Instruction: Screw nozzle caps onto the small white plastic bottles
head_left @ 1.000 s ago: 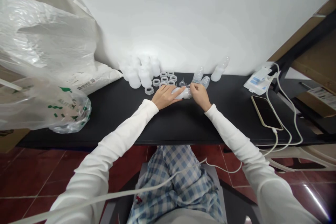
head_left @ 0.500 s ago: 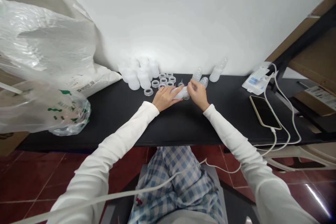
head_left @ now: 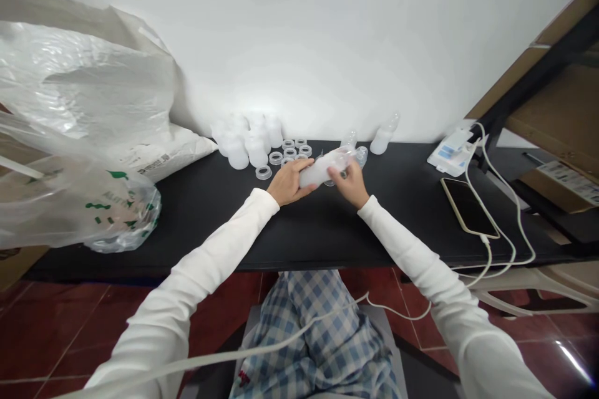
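Observation:
A frosted white baby bottle [head_left: 314, 173] lies tilted between my hands, its upper end pointing right and away from me. My left hand [head_left: 287, 184] grips its base end. My right hand [head_left: 350, 186] closes around the neck end, where a clear domed cap [head_left: 345, 152] sits over the top; its exact fit cannot be made out. Just beyond are loose screw rings [head_left: 276, 158], several of them, partly hidden by my left hand. Two clear caps, one upright [head_left: 349, 138] and one lying [head_left: 361, 156], are behind my right hand. A capped bottle [head_left: 382, 140] stands farther right.
Several open white bottles [head_left: 238, 153] stand grouped by the wall. Large plastic bags [head_left: 116, 199] cover the left of the black table [head_left: 299, 237]. On the right lie a phone [head_left: 469, 209], its white cable [head_left: 521, 224] and a white-blue package [head_left: 450, 153].
The bottle has turned in my hands, and a clear cap now shows over its end. My right hand has shifted from the tip to around the neck. The view has tilted slightly.

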{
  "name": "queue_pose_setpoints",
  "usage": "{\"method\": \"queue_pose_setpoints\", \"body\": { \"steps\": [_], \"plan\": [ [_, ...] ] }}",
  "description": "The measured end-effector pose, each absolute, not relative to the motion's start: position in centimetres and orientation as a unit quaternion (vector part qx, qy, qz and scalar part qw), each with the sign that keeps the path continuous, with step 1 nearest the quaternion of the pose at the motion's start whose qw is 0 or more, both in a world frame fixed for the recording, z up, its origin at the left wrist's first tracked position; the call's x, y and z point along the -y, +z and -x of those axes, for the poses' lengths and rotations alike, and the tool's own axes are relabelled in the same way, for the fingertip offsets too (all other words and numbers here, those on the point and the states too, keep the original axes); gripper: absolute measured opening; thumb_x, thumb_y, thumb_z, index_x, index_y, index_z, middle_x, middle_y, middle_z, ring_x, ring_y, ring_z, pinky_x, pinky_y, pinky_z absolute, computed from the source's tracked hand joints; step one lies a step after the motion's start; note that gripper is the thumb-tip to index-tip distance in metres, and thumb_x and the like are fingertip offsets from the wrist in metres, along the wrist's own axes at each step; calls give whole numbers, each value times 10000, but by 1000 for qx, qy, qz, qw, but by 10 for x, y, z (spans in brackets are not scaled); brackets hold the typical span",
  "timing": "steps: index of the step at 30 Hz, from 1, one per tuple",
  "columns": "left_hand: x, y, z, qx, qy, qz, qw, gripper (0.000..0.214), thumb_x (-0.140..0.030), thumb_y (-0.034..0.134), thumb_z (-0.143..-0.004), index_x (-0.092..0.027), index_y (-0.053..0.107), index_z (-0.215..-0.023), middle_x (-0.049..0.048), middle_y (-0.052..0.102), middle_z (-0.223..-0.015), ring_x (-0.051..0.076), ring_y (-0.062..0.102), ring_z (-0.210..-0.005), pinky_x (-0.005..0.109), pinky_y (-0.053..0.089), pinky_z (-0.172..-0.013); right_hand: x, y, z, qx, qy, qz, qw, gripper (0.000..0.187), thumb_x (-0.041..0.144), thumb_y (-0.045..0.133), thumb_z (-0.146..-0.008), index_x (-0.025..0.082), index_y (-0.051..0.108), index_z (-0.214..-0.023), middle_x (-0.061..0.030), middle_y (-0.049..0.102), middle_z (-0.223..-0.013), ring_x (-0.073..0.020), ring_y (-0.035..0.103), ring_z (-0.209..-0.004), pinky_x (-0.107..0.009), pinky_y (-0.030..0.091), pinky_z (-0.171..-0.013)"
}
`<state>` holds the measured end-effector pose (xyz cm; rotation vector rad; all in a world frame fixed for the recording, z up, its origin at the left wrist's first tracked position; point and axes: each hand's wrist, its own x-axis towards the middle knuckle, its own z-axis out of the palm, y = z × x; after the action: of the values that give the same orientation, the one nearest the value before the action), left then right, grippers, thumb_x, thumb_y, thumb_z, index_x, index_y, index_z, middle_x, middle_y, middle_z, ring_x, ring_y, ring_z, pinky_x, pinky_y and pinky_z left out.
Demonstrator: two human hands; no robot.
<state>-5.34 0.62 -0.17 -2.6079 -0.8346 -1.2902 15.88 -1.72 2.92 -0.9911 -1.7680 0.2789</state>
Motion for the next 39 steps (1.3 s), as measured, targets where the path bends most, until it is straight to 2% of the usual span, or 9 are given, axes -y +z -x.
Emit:
{"method": "queue_pose_setpoints", "body": {
  "steps": [3, 6, 15, 22, 26, 28, 32, 35, 39],
  "plan": [
    [-2, 3, 52, 360, -450, 811, 99, 347, -338, 405, -1004, -152, 518, -1274, 176, 675, -1138, 273, 651, -1114, 449, 504, -944, 0, 33, -191, 630, 41, 507, 586, 524, 590, 367, -973, 160, 559, -1204, -160, 668, -1068, -297, 679, -1036, -476, 543, -937],
    [1, 6, 50, 467, -458, 743, 138, 338, -196, 395, -948, -119, 539, -1244, 222, 640, -1196, 314, 617, -1149, 479, 478, -916, -11, 45, -229, 490, -76, 616, 612, 515, 463, 343, -988, 116, 444, -1354, -232, 630, -1214, -342, 640, -1183, -497, 496, -983],
    [4, -6, 58, 667, -303, 671, 114, 473, -92, 463, -792, -76, 571, -1252, 320, 541, -1364, 484, 521, -1221, 717, 386, -927, -31, 28, -276, 437, -102, 781, 434, 543, 542, 588, -871, 131, 471, -1206, -225, 665, -1174, -381, 678, -1054, -509, 512, -897],
    [-1, -20, 62, 681, -285, 661, 137, 391, -168, 474, -793, -77, 576, -1159, 303, 621, -1164, 421, 581, -1045, 539, 510, -739, -45, 3, -292, 546, -32, 730, 410, 640, 473, 582, -878, 80, 367, -1335, -320, 505, -1354, -386, 576, -1245, -565, 474, -988],
    [-6, -19, 65, 670, -287, 671, 139, 313, -157, 466, -791, -55, 586, -1062, 299, 622, -1092, 399, 587, -1017, 479, 505, -755, -45, 3, -292, 557, -37, 733, 388, 768, 370, 652, -798, -2, 329, -1387, -357, 417, -1419, -386, 492, -1330, -524, 447, -1065],
    [-7, -18, 67, 671, -286, 672, 124, 304, -154, 468, -789, -38, 587, -1045, 305, 613, -1077, 404, 582, -1029, 480, 495, -782, -39, 11, -289, 537, -65, 751, 379, 692, 309, 647, -772, -50, 405, -1312, -379, 458, -1353, -394, 547, -1241, -511, 474, -1010],
    [-9, -20, 69, 669, -295, 676, 95, 322, -154, 446, -813, -3, 580, -1064, 334, 593, -1067, 435, 561, -1059, 505, 472, -804, -17, 30, -277, 568, -120, 719, 383, 233, 351, 478, -889, 147, 590, -904, -157, 652, -898, -250, 632, -774, -380, 488, -730],
    [-12, -25, 69, 640, -336, 685, 93, 308, -158, 401, -851, -14, 584, -1053, 299, 609, -980, 417, 557, -1038, 519, 459, -819, 1, 34, -262, 706, -140, 596, 356, 335, 396, 410, -929, 211, 548, -686, -40, 550, -579, -171, 537, -554, -295, 388, -598],
    [-14, -22, 66, 596, -384, 700, 86, 316, -223, 388, -915, -36, 580, -1082, 266, 626, -987, 392, 563, -1040, 549, 437, -887, 14, 26, -240, 829, -122, 475, 269, 366, 417, 425, -928, 204, 696, -806, -9, 559, -487, -151, 525, -476, -270, 304, -534]
  ]
}}
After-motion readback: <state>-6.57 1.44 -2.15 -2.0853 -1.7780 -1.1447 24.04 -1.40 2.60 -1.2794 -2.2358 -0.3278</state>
